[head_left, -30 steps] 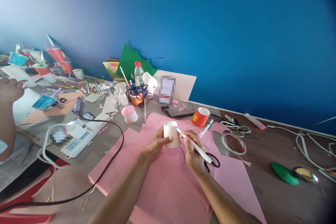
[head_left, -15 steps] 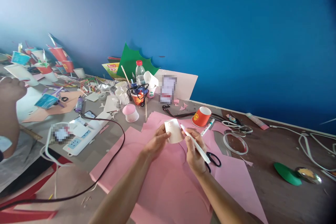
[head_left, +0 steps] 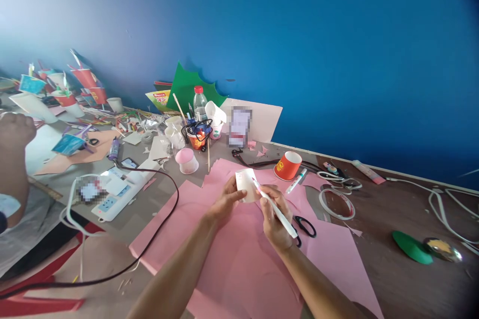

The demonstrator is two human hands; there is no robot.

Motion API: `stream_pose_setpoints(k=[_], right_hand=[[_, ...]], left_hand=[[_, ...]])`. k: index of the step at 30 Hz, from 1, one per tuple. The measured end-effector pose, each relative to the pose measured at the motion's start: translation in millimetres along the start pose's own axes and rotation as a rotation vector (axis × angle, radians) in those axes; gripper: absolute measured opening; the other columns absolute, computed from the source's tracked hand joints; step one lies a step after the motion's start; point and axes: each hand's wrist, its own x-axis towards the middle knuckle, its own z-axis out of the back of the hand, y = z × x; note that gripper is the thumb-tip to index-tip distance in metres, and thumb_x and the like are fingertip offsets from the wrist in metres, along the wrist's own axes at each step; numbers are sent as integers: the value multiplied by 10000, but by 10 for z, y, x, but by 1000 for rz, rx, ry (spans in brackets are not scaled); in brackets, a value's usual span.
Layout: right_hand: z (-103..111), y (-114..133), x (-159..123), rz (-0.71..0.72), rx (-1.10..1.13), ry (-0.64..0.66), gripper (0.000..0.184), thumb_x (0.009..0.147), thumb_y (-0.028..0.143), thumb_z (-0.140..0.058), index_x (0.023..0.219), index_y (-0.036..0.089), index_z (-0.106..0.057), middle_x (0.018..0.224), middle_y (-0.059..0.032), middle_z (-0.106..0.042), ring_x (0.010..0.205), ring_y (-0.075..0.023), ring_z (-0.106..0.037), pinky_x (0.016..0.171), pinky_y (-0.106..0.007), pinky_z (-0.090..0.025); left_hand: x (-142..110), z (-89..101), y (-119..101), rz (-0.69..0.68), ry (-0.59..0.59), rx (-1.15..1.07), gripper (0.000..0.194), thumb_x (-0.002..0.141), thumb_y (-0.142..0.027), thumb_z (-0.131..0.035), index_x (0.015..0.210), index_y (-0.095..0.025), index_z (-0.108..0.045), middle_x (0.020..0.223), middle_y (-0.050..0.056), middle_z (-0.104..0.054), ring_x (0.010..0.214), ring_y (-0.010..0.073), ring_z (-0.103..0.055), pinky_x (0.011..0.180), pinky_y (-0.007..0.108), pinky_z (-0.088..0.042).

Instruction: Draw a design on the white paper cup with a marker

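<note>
My left hand (head_left: 224, 203) is closed around a small white paper cup (head_left: 245, 184), held tilted above a big sheet of pink paper (head_left: 243, 259). My right hand (head_left: 275, 214) grips a white marker pen (head_left: 273, 207), and the pen's tip touches the side of the cup. Both forearms reach in from the bottom of the view.
Black scissors (head_left: 305, 227) lie just right of my right hand. An upside-down orange cup (head_left: 287, 165), a second marker (head_left: 295, 181) and a tape ring (head_left: 335, 203) sit behind. A black cable (head_left: 164, 209) and power strip (head_left: 116, 194) lie left. Another person's arm (head_left: 13, 159) is at the far left.
The cup has tipped from upright to leaning, turned a little in my left hand. The pen tip stays against its side. Both hands remain in about the same spot.
</note>
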Motion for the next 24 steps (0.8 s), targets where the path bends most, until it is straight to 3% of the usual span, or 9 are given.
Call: stream_pose_setpoints(k=[12,24], right_hand=[[19,1,-7,14,18,59,190,1032,275,-515,1172,232,-635,997,-79,-684,876,-204,-684,701,-330,-560],[39,-29,25,32,30,67,170,1030,253,-521,1149,245,-643,974,-57,-685,869,-195,-679,714,-324,-556]], left_hand=[[-9,-15,7,25,-9,97,517,693,-466,-884,1062,-177,-667,967,48,-640,888,201,-561,784,306,-417],[-5,-4,7,35,9,109,665,677,-444,-884,1239,-187,-638,993,56,-647,903,213,-567,781,308,-430]])
